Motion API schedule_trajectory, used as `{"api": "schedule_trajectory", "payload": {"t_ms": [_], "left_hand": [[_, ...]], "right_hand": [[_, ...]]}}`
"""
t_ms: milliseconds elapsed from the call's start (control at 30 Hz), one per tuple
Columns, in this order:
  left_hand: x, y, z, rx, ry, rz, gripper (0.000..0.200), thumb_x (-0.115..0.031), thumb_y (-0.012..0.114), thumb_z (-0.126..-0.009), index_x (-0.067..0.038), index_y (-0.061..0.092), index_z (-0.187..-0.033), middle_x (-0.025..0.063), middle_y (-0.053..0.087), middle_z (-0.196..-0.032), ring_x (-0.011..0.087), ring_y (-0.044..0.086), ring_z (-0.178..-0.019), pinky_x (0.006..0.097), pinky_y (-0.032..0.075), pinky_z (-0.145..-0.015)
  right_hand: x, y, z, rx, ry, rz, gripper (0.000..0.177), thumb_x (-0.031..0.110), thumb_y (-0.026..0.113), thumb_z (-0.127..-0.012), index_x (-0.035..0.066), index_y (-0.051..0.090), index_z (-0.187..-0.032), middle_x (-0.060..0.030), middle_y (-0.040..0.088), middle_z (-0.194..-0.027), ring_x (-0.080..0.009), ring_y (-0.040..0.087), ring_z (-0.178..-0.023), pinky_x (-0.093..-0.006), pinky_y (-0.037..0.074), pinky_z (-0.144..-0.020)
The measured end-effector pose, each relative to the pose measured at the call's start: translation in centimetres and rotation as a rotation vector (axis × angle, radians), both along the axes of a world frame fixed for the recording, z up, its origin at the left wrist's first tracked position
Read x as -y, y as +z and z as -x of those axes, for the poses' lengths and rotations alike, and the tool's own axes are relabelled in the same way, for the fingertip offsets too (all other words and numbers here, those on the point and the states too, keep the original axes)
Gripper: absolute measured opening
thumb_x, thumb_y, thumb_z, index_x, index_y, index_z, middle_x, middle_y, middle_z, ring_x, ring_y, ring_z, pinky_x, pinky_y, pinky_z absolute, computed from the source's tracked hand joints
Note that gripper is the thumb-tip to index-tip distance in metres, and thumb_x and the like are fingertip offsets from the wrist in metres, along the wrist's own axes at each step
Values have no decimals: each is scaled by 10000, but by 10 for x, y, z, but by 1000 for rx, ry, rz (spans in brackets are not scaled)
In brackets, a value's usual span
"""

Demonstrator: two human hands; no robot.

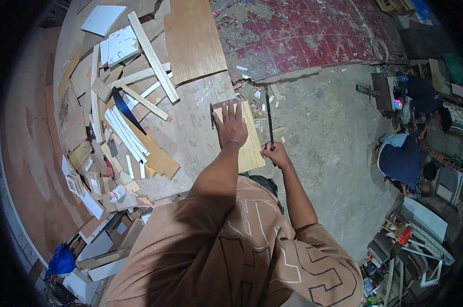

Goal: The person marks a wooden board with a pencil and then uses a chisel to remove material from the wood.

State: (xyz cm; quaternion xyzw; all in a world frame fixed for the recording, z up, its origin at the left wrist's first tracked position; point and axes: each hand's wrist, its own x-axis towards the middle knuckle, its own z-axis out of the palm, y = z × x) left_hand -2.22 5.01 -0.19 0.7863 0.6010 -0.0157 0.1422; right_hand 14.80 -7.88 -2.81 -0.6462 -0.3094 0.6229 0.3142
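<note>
My left hand (pixel 232 125) lies flat with spread fingers on a pale wooden board (pixel 251 148) at the table's edge, pressing near its far end. Under the fingertips shows a dark reddish strip (pixel 222 104). Just left of that hand is a thin black pen-like object (pixel 212 116). My right hand (pixel 276 154) is closed round the near end of a long, thin dark tool (pixel 270 115), apparently a hacksaw seen edge-on. It points away from me, to the right of the board and apart from it. Its blade cannot be made out.
Wood strips (pixel 154 56), white strips (pixel 126 134) and a plywood sheet (pixel 195 43) cover the table's left and far side. Offcuts (pixel 275 92) lie on the concrete floor (pixel 318 112). Two people (pixel 403 158) work at the right, near piled scrap (pixel 410 245).
</note>
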Motion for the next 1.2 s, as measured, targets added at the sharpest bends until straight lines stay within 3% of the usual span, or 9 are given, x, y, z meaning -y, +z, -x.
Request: {"api": "schedule_trajectory", "payload": {"t_ms": [467, 600, 667, 700, 767, 800, 867, 1067, 1200], "left_hand": [[0, -4, 0, -37, -2, 56, 642, -254, 421, -950, -128, 177, -1530, 65, 152, -1600, 281, 87, -1483, 600, 22, -1161], [1, -7, 0, -30, -1, 32, 645, -250, 421, -948, -129, 173, -1531, 67, 153, -1600, 279, 84, -1484, 600, 19, -1162], [1, -8, 0, -19, 1, 11, 654, -256, 428, -941, -129, 176, -1531, 66, 153, -1600, 279, 83, -1485, 600, 22, -1162], [1, -7, 0, -18, 3, 9, 654, -256, 428, -941, -129, 176, -1531, 66, 153, -1600, 279, 83, -1485, 600, 22, -1162], [0, -5, 0, -38, 5, 52, 665, -260, 436, -931, -133, 178, -1531, 64, 153, -1601, 277, 87, -1485, 599, 25, -1163], [0, -5, 0, -38, 9, 53, 665, -260, 436, -931, -133, 178, -1531, 64, 153, -1601, 277, 87, -1485, 599, 25, -1163], [0, -5, 0, 3, 19, 49, 673, -264, 443, -922, -142, 185, -1531, 59, 148, -1602, 277, 90, -1484, 600, 24, -1163], [-1, -3, -1, 4, 30, 53, 676, -260, 448, -914, -158, 193, -1531, 47, 136, -1603, 278, 82, -1483, 594, 23, -1166], [-2, 0, -1, 7, 31, 67, 682, -256, 452, -910, -161, 189, -1532, 48, 146, -1600, 279, 78, -1483, 590, 23, -1168]], "right_hand": [[-67, 1, 14, -54, -39, -121, 255, 54, 694, -776, 86, 485, -634, 16, 532, -621, -75, 492, -555, -257, 407, -514], [-94, -7, 18, 154, 21, -145, 290, 131, 713, -788, 103, 483, -613, 43, 496, -581, -52, 456, -543, -247, 371, -497], [-109, 3, 21, 374, 93, -65, 236, 180, 693, -783, 29, 545, -678, -106, 605, -676, -209, 585, -622, -363, 465, -607], [-114, 9, 24, 374, 95, -68, 236, 180, 693, -783, 29, 545, -678, -106, 605, -676, -209, 585, -622, -363, 465, -607], [-125, 23, 31, 721, 198, -172, 184, 181, 636, -806, 10, 586, -855, -228, 645, -831, -385, 644, -789, -464, 488, -718], [-127, 32, 33, 720, 203, -173, 184, 181, 636, -806, 10, 586, -855, -228, 645, -831, -385, 644, -789, -464, 488, -718], [-125, 51, 38, 637, 164, -28, 298, 124, 571, -813, -2, 550, -1082, -292, 631, -1001, -474, 595, -962, -538, 461, -828], [-97, 84, 58, 767, 211, -111, 267, 104, 530, -862, -4, 482, -1101, -309, 628, -946, -493, 600, -925, -567, 458, -811], [-91, 107, 57, 721, 330, 86, 334, 99, 532, -857, 0, 455, -1167, -331, 621, -977, -499, 596, -942, -582, 450, -811]]}}
